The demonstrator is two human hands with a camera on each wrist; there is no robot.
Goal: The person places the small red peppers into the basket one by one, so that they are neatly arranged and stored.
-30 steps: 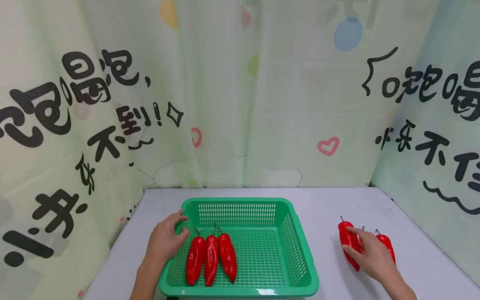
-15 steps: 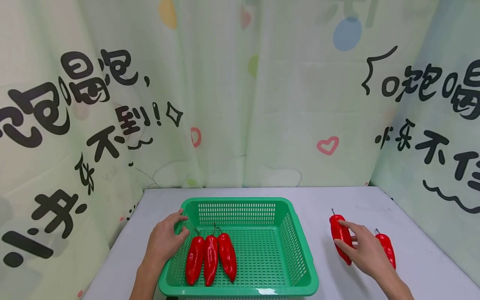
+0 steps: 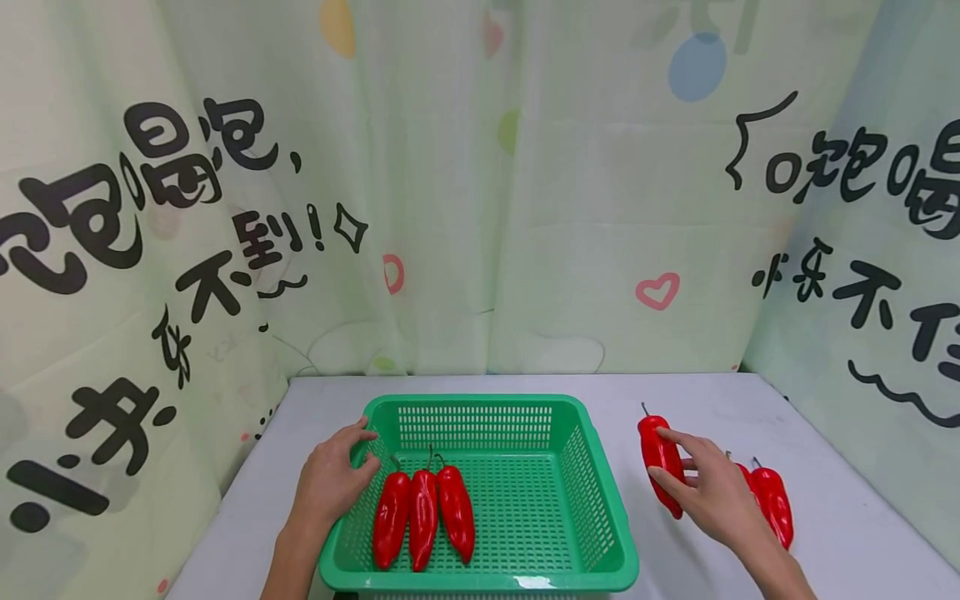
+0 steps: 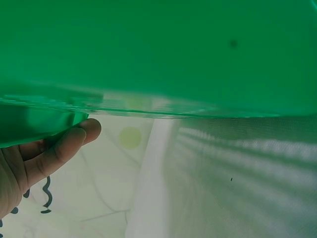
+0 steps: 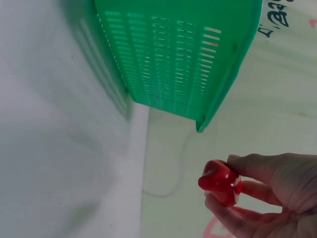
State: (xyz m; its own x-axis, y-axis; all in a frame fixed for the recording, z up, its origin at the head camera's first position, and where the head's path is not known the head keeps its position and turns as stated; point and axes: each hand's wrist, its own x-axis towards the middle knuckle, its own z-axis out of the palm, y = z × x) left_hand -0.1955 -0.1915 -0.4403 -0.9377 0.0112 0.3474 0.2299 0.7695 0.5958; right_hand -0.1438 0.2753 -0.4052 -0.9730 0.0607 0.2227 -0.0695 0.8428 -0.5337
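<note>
Between thumb and fingers, my right hand [image 3: 712,492] pinches a red chili pepper [image 3: 660,462], lifted above the table right of the green basket [image 3: 480,581]. The right wrist view shows this pepper end-on [image 5: 221,182], clear of the basket's side wall. My left hand [image 3: 327,475] grips the basket's left rim; in the left wrist view its fingers [image 4: 59,151] curl over the green edge. Inside the basket, on its left side, three red peppers [image 3: 423,521] lie side by side with stems pointing away.
Two more red peppers [image 3: 772,504] lie on the white table [image 3: 847,533] at the right, one partly hidden behind my right forearm. A printed curtain [image 3: 570,250] hangs along the table's back and sides.
My right hand has raised the pepper and carried it left toward the basket, away from the two peppers on the table. The left hand and the basket stay still.
</note>
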